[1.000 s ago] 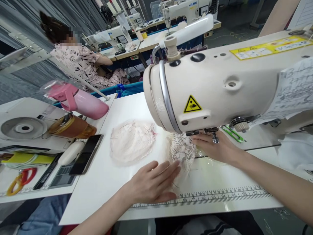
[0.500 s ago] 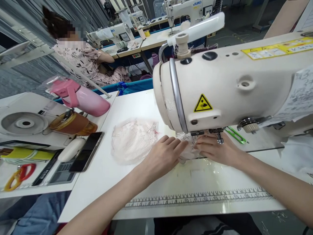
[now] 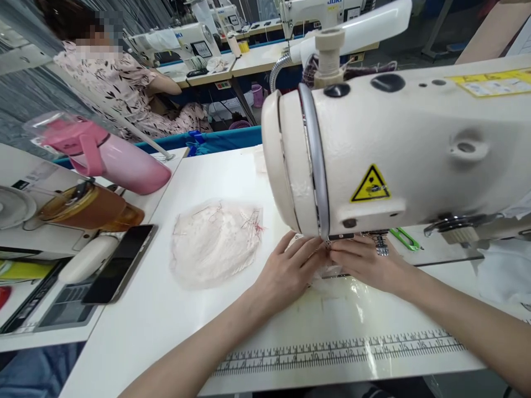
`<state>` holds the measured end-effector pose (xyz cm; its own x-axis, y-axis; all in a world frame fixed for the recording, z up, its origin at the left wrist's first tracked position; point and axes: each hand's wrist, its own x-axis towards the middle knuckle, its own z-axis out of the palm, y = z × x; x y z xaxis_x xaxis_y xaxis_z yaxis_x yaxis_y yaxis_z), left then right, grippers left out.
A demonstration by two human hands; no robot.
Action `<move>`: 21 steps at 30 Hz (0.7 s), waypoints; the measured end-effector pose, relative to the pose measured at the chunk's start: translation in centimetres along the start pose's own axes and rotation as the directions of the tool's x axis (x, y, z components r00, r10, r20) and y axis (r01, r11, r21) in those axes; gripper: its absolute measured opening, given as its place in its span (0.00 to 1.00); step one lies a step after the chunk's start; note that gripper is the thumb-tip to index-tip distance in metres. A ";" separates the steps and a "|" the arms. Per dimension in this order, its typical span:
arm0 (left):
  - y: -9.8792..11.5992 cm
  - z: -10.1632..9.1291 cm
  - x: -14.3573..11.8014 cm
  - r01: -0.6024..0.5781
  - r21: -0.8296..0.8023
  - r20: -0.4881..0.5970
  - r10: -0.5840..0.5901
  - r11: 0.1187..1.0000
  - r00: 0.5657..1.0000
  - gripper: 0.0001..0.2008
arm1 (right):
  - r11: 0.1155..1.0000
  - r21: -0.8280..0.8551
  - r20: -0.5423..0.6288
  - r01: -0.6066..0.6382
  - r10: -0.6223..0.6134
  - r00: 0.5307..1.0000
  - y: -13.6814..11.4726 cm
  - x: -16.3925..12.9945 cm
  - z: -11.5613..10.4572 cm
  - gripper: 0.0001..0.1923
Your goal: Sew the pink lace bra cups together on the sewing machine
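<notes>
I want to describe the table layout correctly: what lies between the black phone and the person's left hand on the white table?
In the head view, a pale pink lace piece lies between the phone and the left hand; the rest is bare table.

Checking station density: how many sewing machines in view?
3. Nearest sewing machine fills the right, over both hands. Second machine beside the seated person, upper left. Third machine at top centre, cropped. Others may be hidden behind.

White lace piece (image 3: 321,269) bunched beneath machine head.
</notes>
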<state>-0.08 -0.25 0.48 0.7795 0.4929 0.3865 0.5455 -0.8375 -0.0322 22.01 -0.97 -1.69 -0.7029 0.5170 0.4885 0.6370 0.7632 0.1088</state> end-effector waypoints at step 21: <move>0.0 0.7 -0.4 0.107 -0.044 0.262 -0.092 0.993 0.961 0.25 | 0.986 0.136 0.046 -0.102 0.096 0.994 0.1 -0.6 0.9 0.14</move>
<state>-0.21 -0.26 -0.31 0.7793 0.6125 0.1327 0.6119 -0.7894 0.0501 22.21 -0.82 -2.77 -0.6524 0.6055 0.4559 0.6562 0.7522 -0.0600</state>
